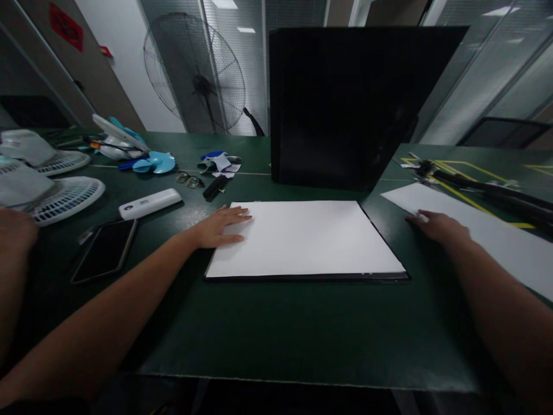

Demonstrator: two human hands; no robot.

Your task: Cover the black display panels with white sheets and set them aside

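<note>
A flat white sheet (302, 239) lies before me on a thin black base, whose dark edge shows along the front and right. My left hand (220, 227) rests on the sheet's left edge, fingers spread. Off to the right, my right hand (440, 226) pinches the left edge of a second white sheet (488, 230), which runs out of view at the right. Its fingertips are partly hidden. Behind the middle sheet, a large black panel (358, 109) stands upright, leaning slightly.
Left on the green table (276, 334) are a phone (106, 251), a white oblong device (150, 203), glasses (190, 180), a small black object (215, 187) and white fan parts (64, 196). Another person's blurred hand (15, 230) shows at the left edge. Black rods (488, 187) lie far right.
</note>
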